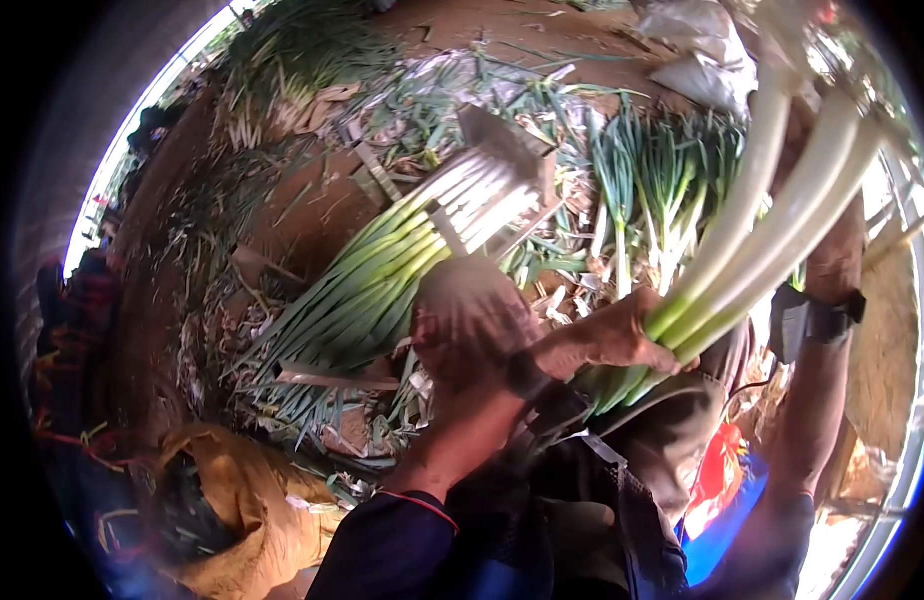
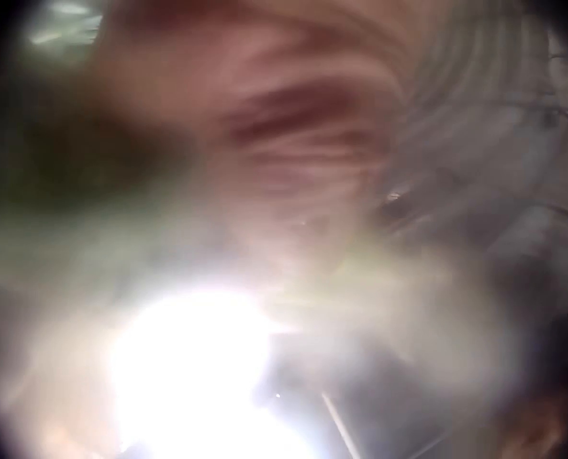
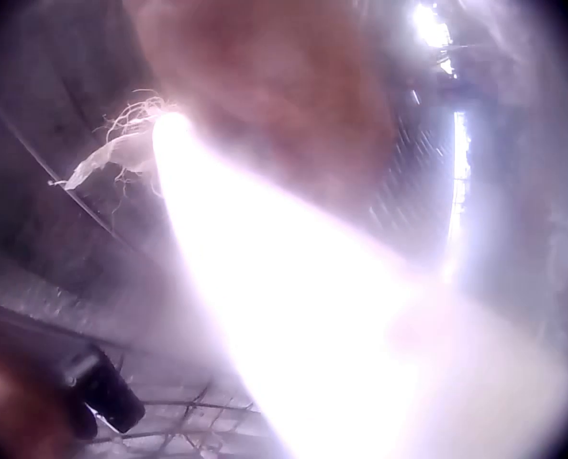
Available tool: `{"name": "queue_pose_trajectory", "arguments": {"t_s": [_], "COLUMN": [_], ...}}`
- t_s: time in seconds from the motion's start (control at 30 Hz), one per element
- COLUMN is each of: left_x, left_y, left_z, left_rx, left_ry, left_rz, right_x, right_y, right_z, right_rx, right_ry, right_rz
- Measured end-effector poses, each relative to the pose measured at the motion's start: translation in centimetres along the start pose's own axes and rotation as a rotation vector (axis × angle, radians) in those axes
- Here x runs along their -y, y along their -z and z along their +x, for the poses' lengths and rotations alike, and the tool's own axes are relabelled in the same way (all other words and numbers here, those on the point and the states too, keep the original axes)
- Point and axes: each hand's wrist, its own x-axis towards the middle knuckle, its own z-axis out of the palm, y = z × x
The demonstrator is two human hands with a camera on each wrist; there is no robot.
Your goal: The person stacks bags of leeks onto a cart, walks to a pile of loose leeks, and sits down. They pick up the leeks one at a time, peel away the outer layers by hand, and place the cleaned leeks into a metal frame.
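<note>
My left hand (image 1: 622,335) grips several long green onions (image 1: 697,300) by their green part, thumb across the stalks. Their thick white ends slant up to the right, close to the head camera, with the roots blurred. My right hand (image 1: 844,235) is raised at the right, partly hidden behind the white stalks; I cannot tell how its fingers lie. In the right wrist view, a glaring white stalk (image 3: 284,316) with stringy roots crosses below blurred skin. The left wrist view is mostly blur and glare around the left hand (image 2: 303,143).
A bundle of green onions (image 1: 382,250) lies in a wooden frame (image 1: 502,135). More green onions (image 1: 672,190) lie beyond my knee (image 1: 472,310), and another pile (image 1: 292,60) at the back left. Leaf scraps litter the ground. A yellow-brown sack (image 1: 272,510) stands at lower left.
</note>
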Motion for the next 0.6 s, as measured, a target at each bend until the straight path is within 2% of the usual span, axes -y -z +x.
{"name": "queue_pose_trajectory", "arguments": {"t_s": [0.03,0.1,0.2,0.33,0.43,0.53,0.57,0.6], "left_x": [0.2,0.7,0.9,1.7,2.3,1.8,1.7,1.7], "left_y": [-0.1,0.3,0.3,-0.4,-1.1,-1.3,-1.3,-0.7], "left_z": [0.1,0.1,-0.2,-0.1,-0.4,-1.5,-2.2,-2.5], "left_rx": [-0.016,0.034,0.032,0.130,0.152,0.145,0.095,0.081], "left_ry": [-0.001,-0.019,-0.057,-0.002,-0.104,-0.116,-0.092,-0.150], "left_rz": [-0.043,0.003,0.105,0.114,0.125,0.149,0.104,0.172], "right_x": [-0.8,-2.2,-3.6,-4.3,-3.9,-2.1,-1.4,-0.6], "right_y": [0.9,3.3,7.2,12.4,17.0,22.2,24.2,26.0], "right_z": [0.3,1.0,1.8,2.7,3.6,5.4,6.4,7.2], "right_rx": [-0.025,-0.050,-0.088,-0.125,-0.132,-0.131,-0.122,-0.104], "right_ry": [-0.099,-0.170,-0.194,-0.202,-0.202,-0.201,-0.197,-0.210], "right_rz": [0.300,0.440,0.397,0.336,0.281,0.201,0.172,0.155]}}
